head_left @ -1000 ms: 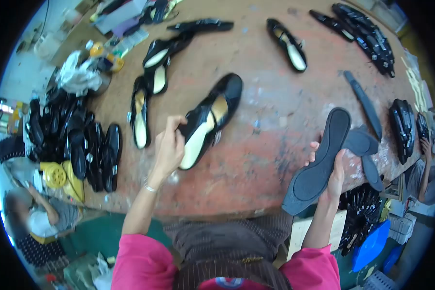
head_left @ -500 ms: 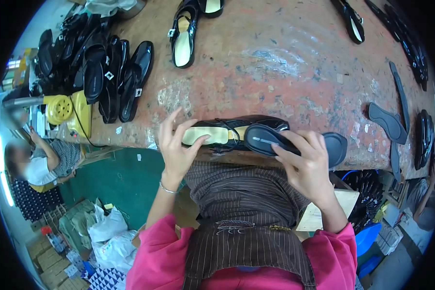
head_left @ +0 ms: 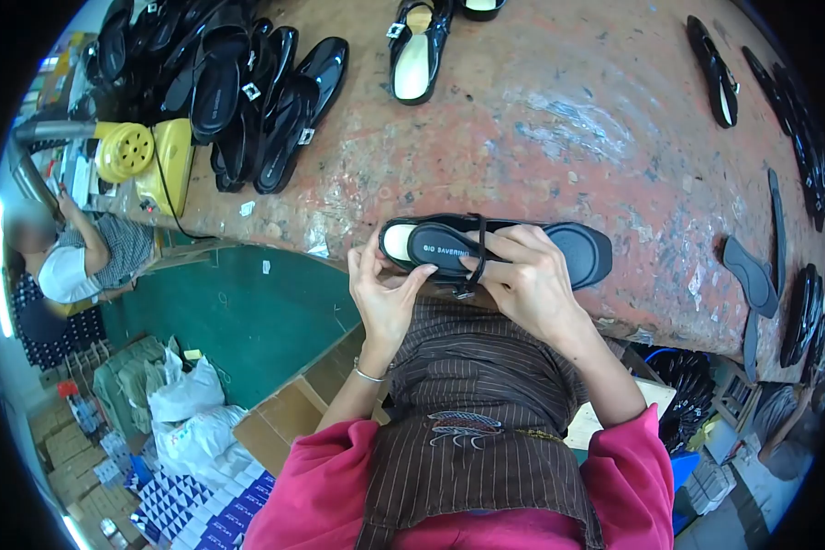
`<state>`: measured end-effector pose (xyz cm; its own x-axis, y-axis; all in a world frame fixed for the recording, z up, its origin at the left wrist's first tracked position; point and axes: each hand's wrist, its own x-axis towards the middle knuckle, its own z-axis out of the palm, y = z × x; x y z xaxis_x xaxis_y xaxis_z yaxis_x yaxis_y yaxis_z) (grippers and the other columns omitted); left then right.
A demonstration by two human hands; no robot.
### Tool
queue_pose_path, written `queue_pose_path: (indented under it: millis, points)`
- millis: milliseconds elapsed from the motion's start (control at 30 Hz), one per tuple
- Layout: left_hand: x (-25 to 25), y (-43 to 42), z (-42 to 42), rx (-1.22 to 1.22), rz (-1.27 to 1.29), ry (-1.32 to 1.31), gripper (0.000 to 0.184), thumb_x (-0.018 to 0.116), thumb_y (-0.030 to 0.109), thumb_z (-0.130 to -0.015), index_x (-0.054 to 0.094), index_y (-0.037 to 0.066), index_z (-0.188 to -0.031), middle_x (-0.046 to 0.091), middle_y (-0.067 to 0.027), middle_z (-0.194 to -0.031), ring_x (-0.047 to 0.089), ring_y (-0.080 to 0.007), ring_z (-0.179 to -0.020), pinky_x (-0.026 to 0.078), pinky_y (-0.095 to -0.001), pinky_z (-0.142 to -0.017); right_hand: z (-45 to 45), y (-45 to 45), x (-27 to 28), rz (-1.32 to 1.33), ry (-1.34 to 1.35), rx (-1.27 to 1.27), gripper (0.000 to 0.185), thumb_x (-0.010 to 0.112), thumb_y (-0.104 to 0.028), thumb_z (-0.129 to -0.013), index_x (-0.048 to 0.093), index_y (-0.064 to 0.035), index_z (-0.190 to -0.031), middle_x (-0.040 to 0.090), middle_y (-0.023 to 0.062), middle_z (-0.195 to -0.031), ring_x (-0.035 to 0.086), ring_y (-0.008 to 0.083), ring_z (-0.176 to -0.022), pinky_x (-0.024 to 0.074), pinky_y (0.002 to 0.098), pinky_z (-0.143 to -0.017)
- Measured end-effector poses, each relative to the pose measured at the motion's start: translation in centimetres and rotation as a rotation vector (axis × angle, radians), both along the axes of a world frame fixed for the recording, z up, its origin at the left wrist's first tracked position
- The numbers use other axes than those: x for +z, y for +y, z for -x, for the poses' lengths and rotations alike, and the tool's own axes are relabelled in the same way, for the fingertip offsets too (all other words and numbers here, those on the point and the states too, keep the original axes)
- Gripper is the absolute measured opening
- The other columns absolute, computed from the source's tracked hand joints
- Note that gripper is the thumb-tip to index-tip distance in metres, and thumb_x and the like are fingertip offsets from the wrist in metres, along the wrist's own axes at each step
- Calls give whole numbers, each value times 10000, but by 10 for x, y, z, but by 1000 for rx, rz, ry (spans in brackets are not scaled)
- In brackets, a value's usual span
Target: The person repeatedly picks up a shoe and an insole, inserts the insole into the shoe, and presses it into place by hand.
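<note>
A shiny black shoe (head_left: 390,226) lies sideways at the table's near edge. Its heel points left, and a pale lining (head_left: 398,244) shows there. A black insole (head_left: 445,249) with lettering on its heel part lies in the shoe, passing beneath a thin strap (head_left: 482,229). The insole's wide front end (head_left: 579,255) sticks out to the right. My left hand (head_left: 382,298) grips the shoe's heel, thumb at the near rim by the insole. With closed fingers, my right hand (head_left: 530,275) holds the insole's middle near the strap, hiding part of both.
A pile of black shoes (head_left: 280,128) and a yellow blower-like machine (head_left: 128,154) stand on the left. One shoe (head_left: 414,64) lies farther back. Loose insoles (head_left: 750,275) and more black shoes (head_left: 804,316) are on the right. A person (head_left: 73,247) sits beyond the left table edge.
The insole has moved left, its heel part passing beneath the strap over the pale lining. My left hand has closed around the shoe's heel. The view has shifted.
</note>
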<state>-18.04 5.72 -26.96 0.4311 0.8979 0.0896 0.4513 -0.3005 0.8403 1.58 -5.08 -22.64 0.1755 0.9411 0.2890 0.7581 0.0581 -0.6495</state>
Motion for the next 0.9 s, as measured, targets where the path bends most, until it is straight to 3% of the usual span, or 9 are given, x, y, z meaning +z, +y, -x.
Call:
queue_pose_path:
  millis: [67,200,400,600,700,900]
  points:
    - [-2,2,2,-19,62,-56,751,893,33,-741,528,-57,-1391,488,-50,-1111,650,-149,-939,588,-228,-750,1,9,-8,-18,-2,-11,152,746,-52,-724,799,-50,-867,738,80,-1089,659,242,-993,514,388,-901]
    - [-6,6,-4,26,143,-202,757,949,66,-652,587,-48,-1308,467,-52,-1023,611,-114,-833,600,-224,-617,8,18,-9,34,32,29,187,743,-43,-737,809,-67,-909,741,91,-1119,668,241,-1003,529,393,-907]
    - [-8,11,-2,64,236,-254,579,901,45,-745,614,-66,-1236,503,-55,-1035,640,-96,-787,581,-204,-613,13,27,-12,89,31,34,208,736,-38,-742,814,-78,-930,734,97,-1141,662,253,-1006,542,402,-905]
    - [-4,18,-9,136,382,-324,380,830,27,-833,631,-79,-1140,644,-91,-1008,686,-102,-813,556,-189,-606,25,30,-18,109,16,6,237,754,-39,-718,803,-55,-949,720,120,-1157,656,292,-1032,555,411,-905]
    - [-5,21,-7,101,371,-279,338,785,-3,-867,593,-65,-1139,711,-120,-953,681,-95,-771,567,-203,-581,27,31,-14,98,-1,-22,272,763,-30,-698,790,-39,-969,714,133,-1148,654,309,-1043,560,411,-901]
    - [9,31,-15,145,426,-83,283,848,54,-820,614,-35,-951,670,-42,-796,636,-50,-654,514,-186,-558,27,30,-13,118,-49,-13,325,760,-23,-678,774,-17,-1003,690,176,-1194,645,330,-1105,554,422,-933]
